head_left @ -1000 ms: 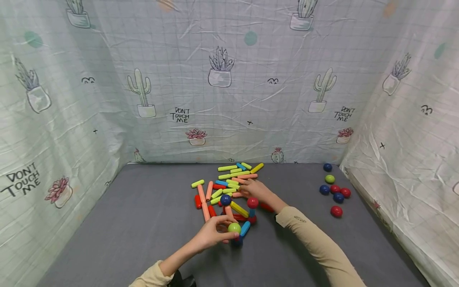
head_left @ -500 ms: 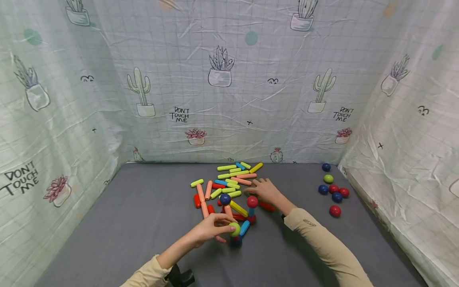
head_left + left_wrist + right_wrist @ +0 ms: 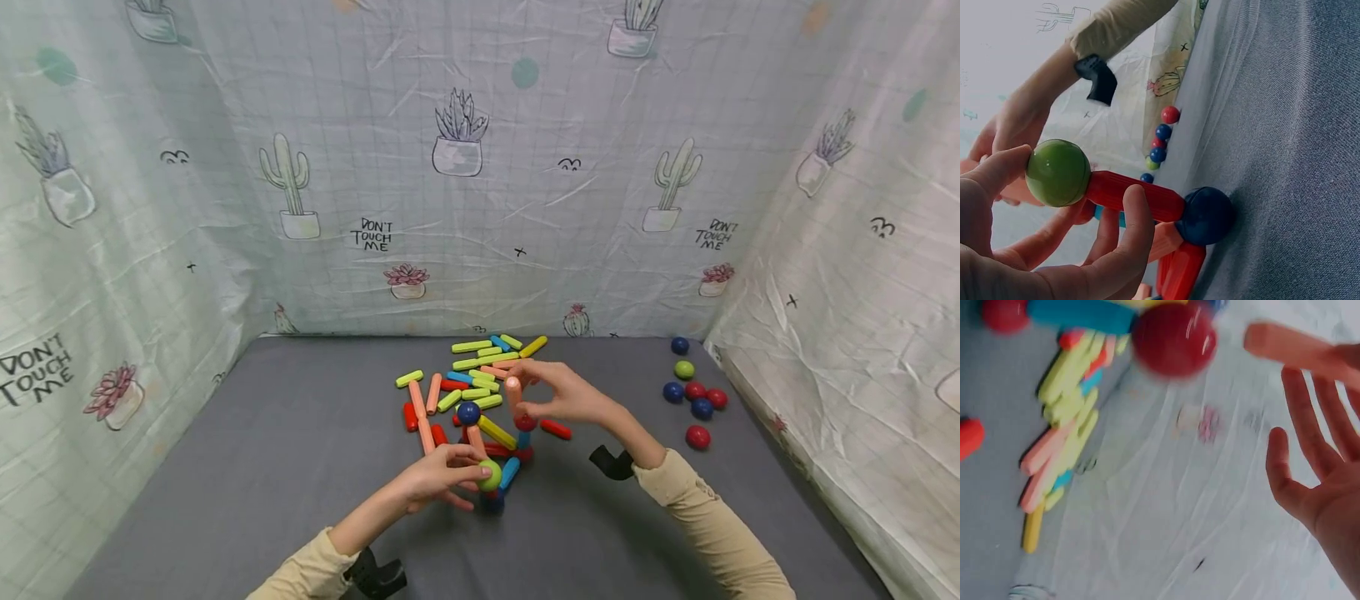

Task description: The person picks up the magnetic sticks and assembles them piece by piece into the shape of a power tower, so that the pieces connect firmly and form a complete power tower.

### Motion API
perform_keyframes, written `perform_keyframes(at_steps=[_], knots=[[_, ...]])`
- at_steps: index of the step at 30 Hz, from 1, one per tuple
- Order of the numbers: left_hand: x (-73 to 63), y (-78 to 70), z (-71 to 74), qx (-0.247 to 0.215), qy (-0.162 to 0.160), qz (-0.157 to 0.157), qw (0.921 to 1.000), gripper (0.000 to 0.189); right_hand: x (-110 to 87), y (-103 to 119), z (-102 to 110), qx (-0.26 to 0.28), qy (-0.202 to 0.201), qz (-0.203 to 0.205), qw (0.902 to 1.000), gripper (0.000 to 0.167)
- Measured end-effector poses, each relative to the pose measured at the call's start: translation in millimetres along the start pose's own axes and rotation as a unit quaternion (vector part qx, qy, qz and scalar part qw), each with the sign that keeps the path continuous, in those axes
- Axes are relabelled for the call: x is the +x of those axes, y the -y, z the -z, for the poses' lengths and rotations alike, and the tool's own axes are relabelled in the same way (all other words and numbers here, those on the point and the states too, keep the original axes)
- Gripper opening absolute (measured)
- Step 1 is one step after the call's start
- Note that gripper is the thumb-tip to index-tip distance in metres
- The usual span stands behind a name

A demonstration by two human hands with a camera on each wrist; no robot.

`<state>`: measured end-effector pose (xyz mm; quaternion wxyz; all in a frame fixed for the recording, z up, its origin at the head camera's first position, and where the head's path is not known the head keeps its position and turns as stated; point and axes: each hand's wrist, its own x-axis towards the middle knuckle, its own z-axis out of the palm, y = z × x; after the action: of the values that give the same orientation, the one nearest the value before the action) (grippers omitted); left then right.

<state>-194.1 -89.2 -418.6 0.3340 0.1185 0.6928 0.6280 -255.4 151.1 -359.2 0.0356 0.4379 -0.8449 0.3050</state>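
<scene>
Thumb and finger of my left hand (image 3: 442, 479) pinch a glossy green ball (image 3: 490, 475) at the near corner of a ball-and-rod structure. In the left wrist view that green ball (image 3: 1058, 173) caps an upright red rod (image 3: 1132, 192), which stands on a dark blue ball (image 3: 1207, 215); another fingertip lies by the rod. My right hand (image 3: 562, 393) holds a salmon rod (image 3: 513, 395) just above a red ball (image 3: 526, 422). In the right wrist view, the rod's end (image 3: 1266, 340) is apart from the red ball (image 3: 1174, 339), which sits on a blue rod (image 3: 1082, 317).
Loose yellow-green rods (image 3: 476, 363), salmon rods (image 3: 417, 398) and red rods lie behind and left of the structure. One red rod (image 3: 556, 429) rests under the right forearm side. Several balls (image 3: 695, 390) are grouped at the table's right. A printed curtain (image 3: 465, 208) surrounds the grey table (image 3: 300, 433).
My right hand has picked up a salmon rod from the pile and brought it nearer, upright above the red ball. My left hand stays on the green ball.
</scene>
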Motion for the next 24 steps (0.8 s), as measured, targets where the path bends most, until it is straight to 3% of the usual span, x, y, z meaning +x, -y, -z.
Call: perform_keyframes(at_steps=[4,6,9,13,18,24], knots=[[-1.5,-1.1,1.4,0.003,0.004,-0.003,1.0,0.045,-2.1,14,-15,-0.095,0.079,0.021,0.9922,0.025],[-2.1,-1.2,1.5,0.004,0.006,-0.005,1.0,0.045,-4.0,12,-24,-0.154,0.094,0.022,0.9835,0.023],[-2.4,-0.6,1.3,0.005,0.008,-0.006,0.9999,0.045,-6.8,6,-36,-0.201,0.1,0.029,0.9741,0.022],[-2.0,0.9,0.4,0.005,0.005,-0.008,0.9999,0.045,-10.1,-1,-47,-0.225,0.104,0.045,0.9678,0.022],[-1.4,2.5,-0.4,0.005,-0.002,-0.012,0.9999,0.045,-13.2,-3,-52,-0.219,0.106,0.051,0.9685,0.021],[0.6,3.3,-3.2,0.018,-0.017,-0.018,0.9995,0.045,-18.4,-7,-57,-0.224,0.079,0.085,0.9675,0.02]])
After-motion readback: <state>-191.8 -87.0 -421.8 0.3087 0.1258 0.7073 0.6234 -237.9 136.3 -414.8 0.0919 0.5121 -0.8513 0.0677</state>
